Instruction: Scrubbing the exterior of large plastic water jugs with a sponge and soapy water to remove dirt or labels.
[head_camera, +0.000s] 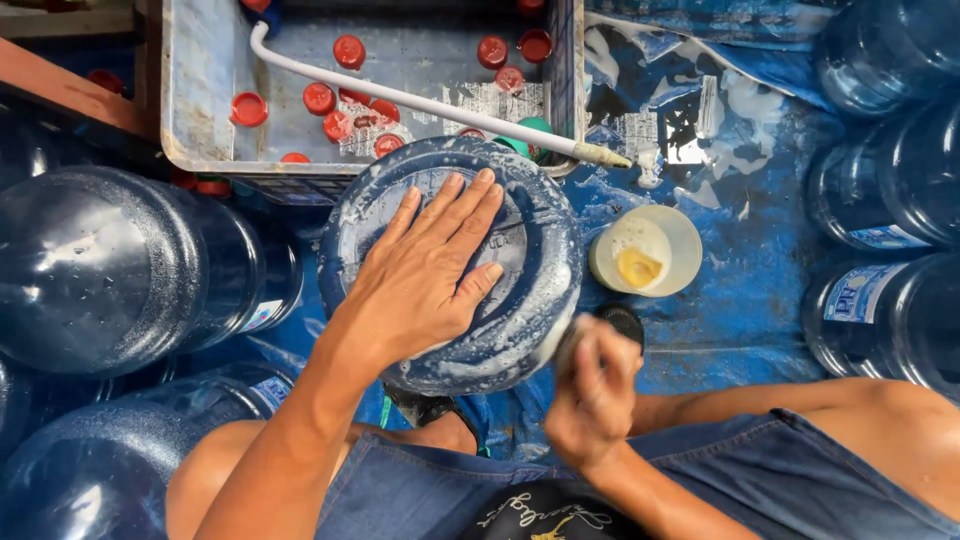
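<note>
A large blue water jug (530, 300) stands in front of me, its soapy round bottom facing up. My left hand (425, 270) lies flat on that bottom with the fingers spread. My right hand (592, 385) is closed around a scrubbing tool pressed against the jug's lower right side; the tool is mostly hidden by the fingers. A small pale bowl (672, 232) with soapy yellow liquid sits just right of the jug.
A grey metal tub (200, 80) at the top holds several red caps (349, 51) and a white pipe (420, 100). Big blue jugs lie at the left (100, 270) and right (890, 190). The floor is wet blue tarp (740, 300).
</note>
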